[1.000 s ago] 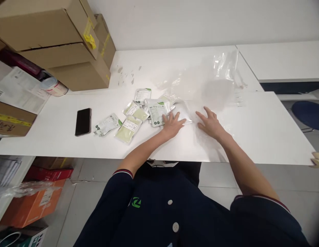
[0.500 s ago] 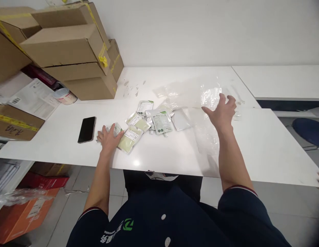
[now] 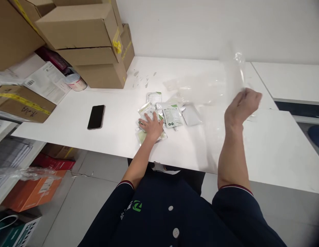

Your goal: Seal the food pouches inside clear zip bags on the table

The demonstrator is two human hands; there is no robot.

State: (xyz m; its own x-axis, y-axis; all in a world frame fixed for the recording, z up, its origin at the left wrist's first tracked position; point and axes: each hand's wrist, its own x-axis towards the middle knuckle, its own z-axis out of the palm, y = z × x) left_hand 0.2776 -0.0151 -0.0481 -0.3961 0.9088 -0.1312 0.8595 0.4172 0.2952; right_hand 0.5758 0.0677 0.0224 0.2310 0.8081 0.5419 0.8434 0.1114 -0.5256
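Note:
My left hand (image 3: 152, 127) lies with fingers spread on several flat green-and-white pouches, partly covering a pale green one (image 3: 142, 136). Just to its right rests a printed spouted pouch (image 3: 172, 116), and a plain silvery pouch (image 3: 192, 115) lies beyond that. Another white pouch (image 3: 154, 98) sits behind my left hand. My right hand (image 3: 243, 104) is closed on the edge of a clear plastic sheet or bag (image 3: 203, 87), whose right end is lifted off the table. The rest of the plastic stretches leftward behind the pouches.
A black phone (image 3: 96, 117) lies on the white table (image 3: 118, 127) to the left. Cardboard boxes (image 3: 97, 73) are stacked at the back left, beside a small tub (image 3: 75, 82). Behind the table stands a white wall (image 3: 185, 31). An orange box (image 3: 37, 192) sits below at left.
My left hand has slid rightward with a pouch, gathering the pouches closer together. My right hand, open before, has closed on the clear plastic and raised its right end. The view has shifted.

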